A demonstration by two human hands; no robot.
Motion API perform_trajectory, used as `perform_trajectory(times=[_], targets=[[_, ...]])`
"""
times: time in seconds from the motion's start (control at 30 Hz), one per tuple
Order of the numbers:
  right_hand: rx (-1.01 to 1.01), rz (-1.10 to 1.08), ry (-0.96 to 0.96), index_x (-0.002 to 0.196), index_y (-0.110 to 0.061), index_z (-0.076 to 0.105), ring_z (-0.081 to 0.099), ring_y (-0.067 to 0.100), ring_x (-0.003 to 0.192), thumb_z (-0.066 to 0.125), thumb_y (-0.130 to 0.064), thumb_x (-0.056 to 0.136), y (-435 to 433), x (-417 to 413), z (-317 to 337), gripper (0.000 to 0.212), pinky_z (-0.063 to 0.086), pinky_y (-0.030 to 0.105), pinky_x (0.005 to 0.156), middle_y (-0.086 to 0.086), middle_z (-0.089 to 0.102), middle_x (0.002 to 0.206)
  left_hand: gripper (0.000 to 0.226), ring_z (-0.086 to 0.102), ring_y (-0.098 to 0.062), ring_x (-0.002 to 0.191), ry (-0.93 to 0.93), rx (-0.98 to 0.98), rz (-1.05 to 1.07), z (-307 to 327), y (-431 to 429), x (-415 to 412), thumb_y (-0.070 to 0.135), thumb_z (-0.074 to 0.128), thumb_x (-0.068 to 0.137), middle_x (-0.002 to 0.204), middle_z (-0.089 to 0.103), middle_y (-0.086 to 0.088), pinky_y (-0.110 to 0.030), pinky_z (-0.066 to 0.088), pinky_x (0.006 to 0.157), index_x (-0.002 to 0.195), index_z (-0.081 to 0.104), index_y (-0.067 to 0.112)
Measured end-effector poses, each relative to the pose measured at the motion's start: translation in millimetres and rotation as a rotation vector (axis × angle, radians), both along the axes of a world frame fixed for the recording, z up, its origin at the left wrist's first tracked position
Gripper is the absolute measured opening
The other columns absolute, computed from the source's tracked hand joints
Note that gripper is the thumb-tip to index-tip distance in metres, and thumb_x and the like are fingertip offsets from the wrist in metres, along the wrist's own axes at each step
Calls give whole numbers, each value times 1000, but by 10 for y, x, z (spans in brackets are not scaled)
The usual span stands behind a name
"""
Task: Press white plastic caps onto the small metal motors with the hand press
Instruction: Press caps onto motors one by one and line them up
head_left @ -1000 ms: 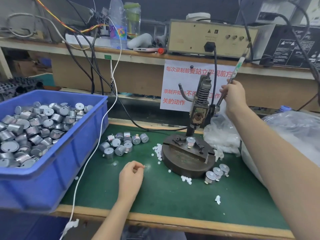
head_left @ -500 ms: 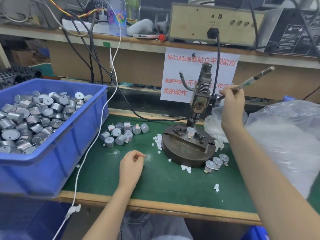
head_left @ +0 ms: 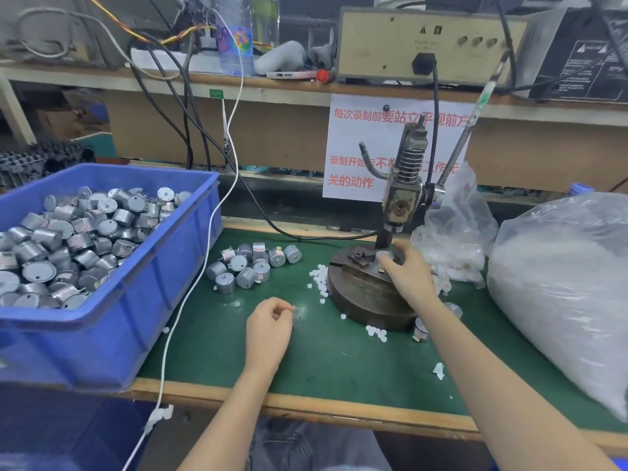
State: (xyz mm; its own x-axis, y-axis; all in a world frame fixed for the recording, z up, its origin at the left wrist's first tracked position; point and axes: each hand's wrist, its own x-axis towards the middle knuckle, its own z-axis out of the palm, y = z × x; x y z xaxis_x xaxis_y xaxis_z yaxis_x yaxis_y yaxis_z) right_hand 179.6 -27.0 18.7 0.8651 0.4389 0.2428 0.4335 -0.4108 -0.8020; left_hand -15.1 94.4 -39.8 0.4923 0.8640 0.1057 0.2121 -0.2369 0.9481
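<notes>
Dropping from the lever, the right hand now grips the motor on the press base, centre-right, probably to lift it straight out, while the left hand sits curled, contents unclear.

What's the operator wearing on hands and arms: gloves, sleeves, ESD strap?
Nothing that shows. The left hand and right hand are bare: no gloves, finger cots, rings or watch. The left forearm and right forearm are bare to the frame edge, with no sleeve, wrist strap or cable in view.
</notes>
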Motion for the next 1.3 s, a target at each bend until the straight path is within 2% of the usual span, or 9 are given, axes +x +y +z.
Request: perform_trajectory(times=[0.13, 0.37, 0.53, 0.63, 0.73, 0.8, 0.9, 1.03, 1.3], targets=[[-129, -33, -143, 126, -6, 54, 47, 27, 120, 60, -28, 89, 34, -12, -78, 43, 37, 41, 102, 12, 53, 129, 27, 62, -25, 78, -11, -18, 7, -2, 13, -2, 0, 50, 80, 82, 65, -3, -32, 46, 76, 68, 61, 21], [-166, -61, -263, 119, -6, 59, 51, 26, 113, 65, -25, 86, -80, -151, -105, 38, 39, 39, 97, 10, 61, 118, 26, 62, -26, 75, -34, -40, 12, 14, 10, -11, -2, 48, 81, 75, 63, -4, -35, 48, 75, 69, 62, 17], [4, -136, -195, 121, -13, 58, 54, 23, 104, 69, -24, 83, -467, -396, -238, 41, 42, 40, 93, 2, 62, 111, 28, 59, -16, 64, -49, -47, 6, 11, 6, -25, -2, 48, 81, 76, 62, -3, -33, 48, 71, 68, 61, 19], [86, -100, -118, 113, -22, 61, 51, 14, 102, 68, -22, 83, -738, -522, -355, 31, 44, 31, 83, -11, 58, 100, 28, 58, -12, 61, -50, -44, -5, 11, 14, -24, -2, 48, 82, 76, 62, -2, -32, 48, 70, 68, 61, 19], [50, -68, -191, 101, -22, 64, 44, 0, 92, 71, -16, 80, -887, -584, -437, 23, 34, 14, 71, -20, 56, 88, 28, 60, -18, 68, -21, -12, -26, 1, 16, -23, -1, 48, 82, 77, 62, -2, -33, 47, 73, 68, 60, 20], [-5, -41, -233, 97, -20, 65, 41, 3, 91, 72, -14, 79, -904, -589, -457, 20, 28, 14, 67, -13, 60, 89, 27, 58, -20, 73, 34, 75, -58, -12, 7, -21, -1, 48, 81, 79, 60, 0, -30, 44, 71, 68, 58, 21], [-101, -26, -311, 100, -13, 67, 45, 15, 95, 73, -16, 79, -887, -568, -461, 22, 27, 20, 76, -4, 64, 96, 21, 50, -16, 72, 178, 288, -136, -25, -51, -18, 3, 49, 83, 75, 49, 11, -23, 30, 61, 74, 57, 20], [-115, -4, -377, 97, -11, 68, 51, 22, 93, 75, -12, 77, -858, -618, -478, 22, 42, 37, 83, 0, 66, 94, 16, 48, -16, 93, 379, 600, -192, -54, -108, 2, 12, 45, 88, 92, 53, 4, -24, 35, 71, 92, 61, 13], [-262, -75, -502, 90, -10, 69, 55, 32, 91, 82, -14, 68, -855, -622, -595, 26, 39, 39, 78, 6, 62, 95, 22, 47, -22, 94, 518, 807, -203, -52, -170, 38, 18, 40, 90, 99, 53, -3, -29, 36, 80, 98, 59, 12]])
